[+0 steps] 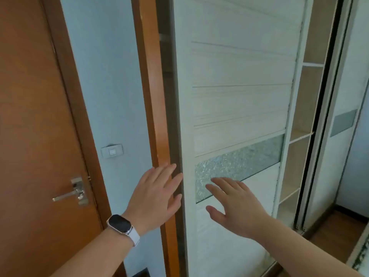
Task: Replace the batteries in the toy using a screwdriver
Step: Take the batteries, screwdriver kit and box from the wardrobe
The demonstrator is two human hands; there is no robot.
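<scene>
Wardrobe (311, 47) fills the frame; no toy or screwdriver shows. Left hand (155, 196) and right hand (233, 204), fingers straight and empty, press the white sliding door (239, 106) at lower centre. Best push evenly sideways, keeping off the glass strip (245, 160).

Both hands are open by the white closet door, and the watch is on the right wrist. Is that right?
Not quite. The watch is on the left wrist, not the right, as the head view shows. The rest is right: the left hand and the right hand are both open by the white closet door.
</scene>
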